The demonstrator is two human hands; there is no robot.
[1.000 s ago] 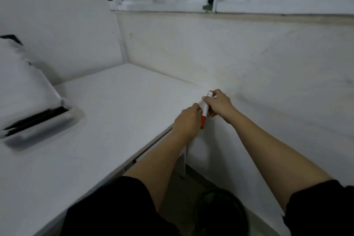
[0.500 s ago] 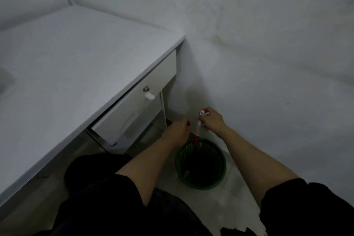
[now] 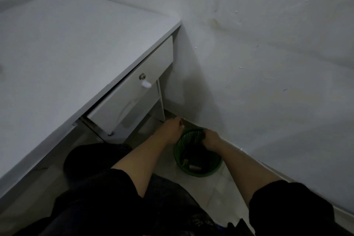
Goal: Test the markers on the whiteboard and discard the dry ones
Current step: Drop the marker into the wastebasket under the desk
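A green mesh waste basket (image 3: pixel 199 174) stands on the floor against the wall. My right hand (image 3: pixel 211 139) is over its far rim with the fingers dipping inside, so they are hidden and I cannot tell whether they hold anything. My left hand (image 3: pixel 171 129) hovers just left of the basket with loosely curled fingers and nothing visible in it. The red and white marker is not visible in either hand. A pale stick-like thing (image 3: pixel 194 168) lies at the bottom of the basket among other dark items.
A white desk (image 3: pixel 76 53) fills the left side, and its drawer (image 3: pixel 134 90) with a white knob hangs slightly open above the basket's left. The white wall (image 3: pixel 268 82) runs along the right. My dark-clothed legs (image 3: pixel 107 197) are in the foreground over the tiled floor.
My view dropped from the desk top to the floor. Both hands went down with the marker to the basket; the right hand now reaches into it and the marker is out of sight.
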